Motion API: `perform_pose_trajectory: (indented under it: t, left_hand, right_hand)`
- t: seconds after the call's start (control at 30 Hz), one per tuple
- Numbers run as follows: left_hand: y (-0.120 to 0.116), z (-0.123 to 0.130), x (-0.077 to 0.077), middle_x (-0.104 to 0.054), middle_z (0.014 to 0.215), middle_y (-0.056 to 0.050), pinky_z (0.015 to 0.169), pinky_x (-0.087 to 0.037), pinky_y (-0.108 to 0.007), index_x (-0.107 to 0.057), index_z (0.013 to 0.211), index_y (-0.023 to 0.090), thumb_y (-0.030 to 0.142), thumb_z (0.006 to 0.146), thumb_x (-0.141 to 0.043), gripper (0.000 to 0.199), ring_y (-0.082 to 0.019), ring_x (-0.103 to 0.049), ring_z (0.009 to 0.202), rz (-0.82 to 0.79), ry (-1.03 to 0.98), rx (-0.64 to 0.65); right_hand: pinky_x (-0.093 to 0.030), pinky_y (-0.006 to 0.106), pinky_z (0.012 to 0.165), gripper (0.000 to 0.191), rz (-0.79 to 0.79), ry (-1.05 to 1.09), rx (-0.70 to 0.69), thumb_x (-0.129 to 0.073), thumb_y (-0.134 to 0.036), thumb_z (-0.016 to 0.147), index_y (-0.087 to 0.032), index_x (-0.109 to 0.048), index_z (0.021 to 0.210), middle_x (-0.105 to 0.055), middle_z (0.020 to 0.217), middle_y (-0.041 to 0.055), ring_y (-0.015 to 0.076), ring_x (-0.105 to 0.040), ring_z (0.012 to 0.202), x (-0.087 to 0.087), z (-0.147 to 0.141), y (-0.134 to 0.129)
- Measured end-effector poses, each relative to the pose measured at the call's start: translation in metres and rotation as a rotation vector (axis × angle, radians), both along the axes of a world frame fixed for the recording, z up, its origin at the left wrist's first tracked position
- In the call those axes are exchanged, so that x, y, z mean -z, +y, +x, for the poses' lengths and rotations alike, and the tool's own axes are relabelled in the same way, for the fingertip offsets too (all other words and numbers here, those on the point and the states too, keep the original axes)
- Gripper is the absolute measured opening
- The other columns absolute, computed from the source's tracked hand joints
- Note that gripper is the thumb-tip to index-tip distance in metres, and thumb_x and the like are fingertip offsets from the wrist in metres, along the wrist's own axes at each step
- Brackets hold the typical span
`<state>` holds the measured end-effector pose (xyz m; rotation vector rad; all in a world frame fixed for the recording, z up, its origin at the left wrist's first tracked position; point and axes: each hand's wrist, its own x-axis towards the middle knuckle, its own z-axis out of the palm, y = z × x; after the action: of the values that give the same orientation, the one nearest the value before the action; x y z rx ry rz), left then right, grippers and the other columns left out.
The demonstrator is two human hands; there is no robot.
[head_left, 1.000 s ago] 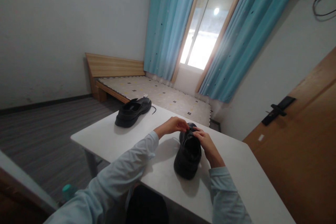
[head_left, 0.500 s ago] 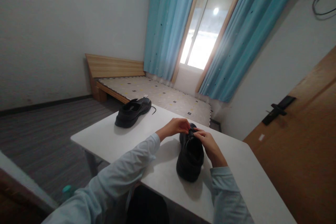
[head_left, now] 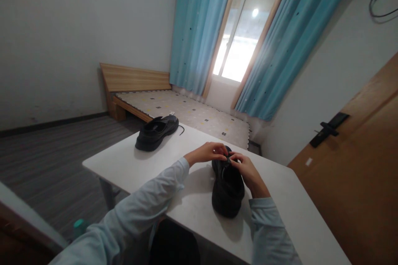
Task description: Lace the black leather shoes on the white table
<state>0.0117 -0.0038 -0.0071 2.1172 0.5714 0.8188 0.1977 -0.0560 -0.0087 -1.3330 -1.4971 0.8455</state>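
A black shoe (head_left: 228,201) stands on the white table with its heel toward me and its opening up. At its lacing, my left hand (head_left: 211,152) comes in from the left, thumb and fingers pinched on the dark shoelace (head_left: 228,160). From the right, my right hand (head_left: 247,172) pinches at the same spot, its fingertips close to those of my left. The lace is small and partly hidden by the fingers. A second black shoe (head_left: 157,133) rests farther left on the table, a loose lace end (head_left: 182,130) lying beside its toe.
The white table (head_left: 289,211) spans the area before me. Behind it stands a bed (head_left: 199,116) with a wooden headboard, below a window with blue curtains (head_left: 202,29). To the right is a wooden door (head_left: 357,165); a green-capped object (head_left: 80,226) is low at left.
The near shoe's heel has swung slightly to the right. My left fingers have lowered and drawn closer to my right fingertips at the lacing. The far shoe stays put.
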Motion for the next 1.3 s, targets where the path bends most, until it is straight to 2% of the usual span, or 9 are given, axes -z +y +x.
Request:
perform_pose_trajectory:
  t: [0.17,0.27,0.37,0.57,0.67,0.8,0.93,1.1,1.3]
  left_hand:
    - [-0.008,0.003,-0.002,-0.052,0.089,-0.002,0.074,-0.043,-0.026,-0.06,0.104,0.019,0.042,0.063,-0.075,0.049,-0.016,-0.051,0.084,0.229,0.106,-0.03]
    - [-0.01,0.004,-0.003,-0.049,0.092,-0.004,0.08,-0.044,-0.028,-0.059,0.103,0.018,0.038,0.065,-0.072,0.045,-0.017,-0.05,0.087,0.258,0.141,-0.048]
    - [-0.01,0.002,-0.005,-0.047,0.094,-0.004,0.084,-0.042,-0.032,-0.059,0.103,0.019,0.033,0.064,-0.071,0.042,-0.02,-0.048,0.091,0.29,0.202,-0.128]
    - [-0.004,-0.002,-0.002,-0.045,0.103,-0.006,0.092,-0.035,-0.044,-0.062,0.1,0.026,0.042,0.063,-0.073,0.042,-0.026,-0.042,0.102,0.367,0.27,-0.302]
    - [-0.002,-0.003,0.001,-0.043,0.11,-0.008,0.095,-0.035,-0.045,-0.06,0.101,0.025,0.044,0.062,-0.074,0.046,-0.028,-0.041,0.109,0.355,0.216,-0.272]
    - [-0.001,-0.001,0.004,-0.042,0.127,-0.011,0.103,-0.031,-0.039,-0.046,0.121,0.021,0.033,0.064,-0.073,0.065,-0.026,-0.037,0.122,0.307,0.082,-0.132]
    - [0.0,0.0,0.01,-0.049,0.128,-0.01,0.1,-0.036,-0.034,-0.037,0.127,0.02,0.034,0.071,-0.066,0.064,-0.022,-0.049,0.116,0.152,0.105,-0.04]
    - [0.003,0.001,0.014,-0.054,0.123,-0.011,0.098,-0.038,-0.035,-0.047,0.118,0.016,0.04,0.072,-0.064,0.054,-0.023,-0.051,0.112,0.147,0.136,-0.117]
    - [0.001,0.003,0.012,-0.056,0.116,-0.011,0.095,-0.041,-0.035,-0.05,0.114,0.014,0.042,0.073,-0.061,0.051,-0.023,-0.053,0.106,0.217,0.177,-0.188]
  right_hand:
    - [-0.037,0.042,0.093,0.017,-0.003,0.084,0.021,-0.072,-0.033,0.055,-0.018,-0.064,0.053,-0.069,0.098,0.0076,0.0279,-0.059,0.097,-0.001,0.001,0.0]
    - [-0.042,0.04,0.087,0.021,0.003,0.18,0.075,-0.075,-0.034,0.052,-0.017,-0.062,0.054,-0.068,0.101,0.0087,0.0261,-0.061,0.091,-0.003,0.003,0.001]
    - [-0.046,0.038,0.08,0.025,0.023,0.29,0.137,-0.076,-0.035,0.052,-0.017,-0.06,0.057,-0.066,0.106,0.0097,0.0244,-0.061,0.09,-0.006,0.006,-0.001]
    - [-0.05,0.038,0.08,0.024,0.125,0.442,0.212,-0.075,-0.035,0.058,-0.019,-0.058,0.061,-0.068,0.097,0.0068,0.022,-0.062,0.093,-0.015,0.012,-0.006]
    - [-0.052,0.039,0.08,0.023,0.189,0.535,0.219,-0.074,-0.033,0.06,-0.019,-0.057,0.065,-0.069,0.091,0.0047,0.0191,-0.065,0.085,-0.019,0.018,-0.007]
    - [-0.054,0.04,0.079,0.024,0.271,0.664,0.264,-0.074,-0.031,0.061,-0.019,-0.055,0.068,-0.07,0.08,0.0011,0.0169,-0.068,0.076,-0.024,0.031,-0.008]
    - [-0.054,0.041,0.078,0.025,0.371,0.757,0.275,-0.073,-0.028,0.063,-0.02,-0.052,0.072,-0.071,0.077,0.0002,0.0182,-0.069,0.074,-0.029,0.042,-0.011]
    - [-0.054,0.044,0.075,0.029,0.455,0.766,0.271,-0.071,-0.034,0.068,-0.023,-0.047,0.079,-0.07,0.073,-0.0022,0.0188,-0.07,0.069,-0.034,0.045,-0.016]
    - [-0.054,0.042,0.073,0.027,0.506,0.705,0.284,-0.067,-0.039,0.073,-0.025,-0.046,0.082,-0.062,0.064,-0.0076,0.0132,-0.064,0.058,-0.033,0.046,-0.018]
